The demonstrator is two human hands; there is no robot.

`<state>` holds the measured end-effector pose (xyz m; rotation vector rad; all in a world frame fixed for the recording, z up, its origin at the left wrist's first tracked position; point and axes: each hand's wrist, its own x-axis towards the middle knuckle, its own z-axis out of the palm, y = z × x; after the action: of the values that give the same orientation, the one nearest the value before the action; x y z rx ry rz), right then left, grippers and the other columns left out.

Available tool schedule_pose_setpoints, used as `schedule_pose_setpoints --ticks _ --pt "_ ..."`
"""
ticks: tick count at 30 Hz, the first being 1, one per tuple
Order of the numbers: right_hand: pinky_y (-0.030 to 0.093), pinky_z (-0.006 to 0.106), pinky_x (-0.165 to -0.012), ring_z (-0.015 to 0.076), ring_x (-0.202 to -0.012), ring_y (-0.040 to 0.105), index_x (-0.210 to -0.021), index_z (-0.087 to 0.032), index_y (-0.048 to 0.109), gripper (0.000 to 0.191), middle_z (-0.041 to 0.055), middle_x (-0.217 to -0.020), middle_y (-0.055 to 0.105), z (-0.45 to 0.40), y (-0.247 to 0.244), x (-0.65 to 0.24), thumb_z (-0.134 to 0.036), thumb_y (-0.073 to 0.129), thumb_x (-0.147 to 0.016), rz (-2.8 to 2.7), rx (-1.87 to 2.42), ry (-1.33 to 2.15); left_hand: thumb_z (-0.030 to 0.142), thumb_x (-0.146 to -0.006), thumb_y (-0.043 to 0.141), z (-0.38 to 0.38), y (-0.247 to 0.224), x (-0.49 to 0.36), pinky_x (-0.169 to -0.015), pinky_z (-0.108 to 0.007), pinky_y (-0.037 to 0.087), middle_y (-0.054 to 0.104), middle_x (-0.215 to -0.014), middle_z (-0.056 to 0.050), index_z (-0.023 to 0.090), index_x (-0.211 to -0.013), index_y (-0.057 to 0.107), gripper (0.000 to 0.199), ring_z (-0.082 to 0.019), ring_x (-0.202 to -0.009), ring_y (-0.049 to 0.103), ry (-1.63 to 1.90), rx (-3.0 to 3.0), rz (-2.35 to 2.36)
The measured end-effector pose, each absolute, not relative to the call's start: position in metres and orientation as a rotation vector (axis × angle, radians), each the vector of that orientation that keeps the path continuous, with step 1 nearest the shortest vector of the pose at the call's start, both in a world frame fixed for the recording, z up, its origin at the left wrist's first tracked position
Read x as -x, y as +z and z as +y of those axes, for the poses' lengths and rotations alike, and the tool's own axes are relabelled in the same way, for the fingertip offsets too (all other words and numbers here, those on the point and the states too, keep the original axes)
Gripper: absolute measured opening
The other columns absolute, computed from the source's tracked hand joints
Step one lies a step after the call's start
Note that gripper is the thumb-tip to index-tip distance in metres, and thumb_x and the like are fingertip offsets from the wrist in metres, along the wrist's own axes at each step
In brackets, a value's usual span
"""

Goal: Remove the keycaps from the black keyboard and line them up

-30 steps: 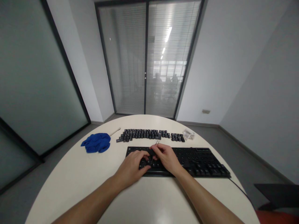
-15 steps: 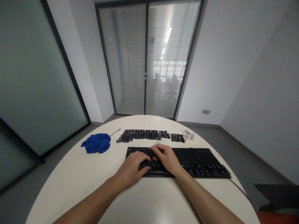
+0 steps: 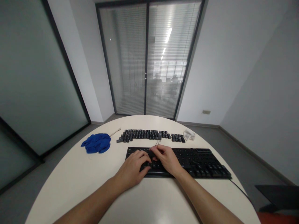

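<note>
A black keyboard (image 3: 201,161) lies on the table, many of its key positions bare of caps across the left and middle. My left hand (image 3: 134,165) rests on its left end, fingers bent and thumb apart from them, with nothing visible in its grasp. Beside it, my right hand (image 3: 166,158) is closed in a pinch around a thin wire keycap puller (image 3: 158,143), whose two thin ends stick up past the fingers. The puller's lower part is hidden by the fingers. Behind the keyboard, loose black keycaps (image 3: 142,134) stand in rows.
A crumpled blue cloth (image 3: 97,143) lies on the left of the round table (image 3: 77,180), with a pale thin-handled stick (image 3: 115,132) beside it. A clear plastic piece (image 3: 189,134) sits at the back right. The keyboard's cable (image 3: 240,189) runs off the right edge.
My right hand and the wire ends have shifted very slightly; the ends lean a little further right. My left hand stays nearly still on the keyboard.
</note>
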<state>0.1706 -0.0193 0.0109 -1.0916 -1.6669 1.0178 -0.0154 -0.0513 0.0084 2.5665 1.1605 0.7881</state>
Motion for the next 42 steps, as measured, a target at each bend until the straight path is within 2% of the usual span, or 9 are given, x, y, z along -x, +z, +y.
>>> schedule_pose_setpoints --ticks 9,13,19,25,31,42 --pt "0.043 0.023 -0.055 0.0138 -0.056 0.056 -0.073 -0.017 0.064 0.039 -0.0018 -0.060 0.057 -0.015 0.005 -0.173 -0.052 0.057 -0.087 -1.633 1.121 0.970 0.019 -0.090 0.060 -0.049 0.006 0.018 -0.092 -0.039 0.045 0.060 -0.112 -0.006 0.022 -0.099 0.060 0.010 -0.023 -0.105 0.054 0.813 -2.643 1.069" --pt "0.043 0.024 -0.055 0.0152 -0.055 0.059 -0.076 -0.017 0.065 0.041 -0.0011 -0.059 0.058 -0.012 0.001 -0.175 -0.054 0.054 -0.089 -1.612 1.161 0.896 0.019 -0.091 0.058 -0.046 0.004 0.020 -0.087 -0.038 0.047 0.066 -0.104 -0.004 0.021 -0.101 0.059 0.010 -0.022 -0.098 0.057 0.868 -2.645 1.138" --pt "0.043 0.024 -0.054 0.0156 -0.054 0.059 -0.077 -0.017 0.066 0.043 -0.0004 -0.057 0.060 -0.012 0.002 -0.175 -0.056 0.052 -0.089 -1.623 1.194 0.886 0.019 -0.087 0.063 -0.038 0.003 0.028 -0.086 -0.039 0.048 0.068 -0.099 -0.003 0.022 -0.097 0.063 0.011 -0.022 -0.094 0.060 1.028 -2.527 1.325" --pt "0.043 0.024 -0.054 0.0156 -0.054 0.059 -0.078 -0.016 0.066 0.043 0.0000 -0.058 0.061 -0.012 0.002 -0.175 -0.055 0.051 -0.090 -1.629 1.188 0.894 0.015 -0.083 0.067 -0.031 -0.002 0.032 -0.087 -0.040 0.048 0.070 -0.095 -0.001 0.023 -0.089 0.070 0.011 -0.022 -0.094 0.061 1.012 -2.393 1.364" --pt "0.044 0.024 -0.054 0.0160 -0.055 0.060 -0.081 -0.016 0.068 0.044 0.0004 -0.057 0.061 -0.011 -0.002 -0.175 -0.055 0.050 -0.091 -1.646 1.184 0.887 0.020 -0.079 0.071 -0.021 -0.007 0.035 -0.085 -0.040 0.051 0.073 -0.089 -0.004 0.023 -0.083 0.076 0.008 -0.023 -0.088 0.065 1.008 -2.177 1.349" --pt "0.043 0.024 -0.054 0.0152 -0.053 0.058 -0.082 -0.017 0.068 0.043 -0.0006 -0.055 0.060 -0.012 -0.001 -0.174 -0.055 0.050 -0.091 -1.663 1.176 0.911 0.021 -0.080 0.067 -0.020 -0.008 0.038 -0.091 -0.041 0.050 0.075 -0.098 -0.003 0.023 -0.093 0.074 0.014 -0.023 -0.094 0.067 1.050 -2.149 1.424"
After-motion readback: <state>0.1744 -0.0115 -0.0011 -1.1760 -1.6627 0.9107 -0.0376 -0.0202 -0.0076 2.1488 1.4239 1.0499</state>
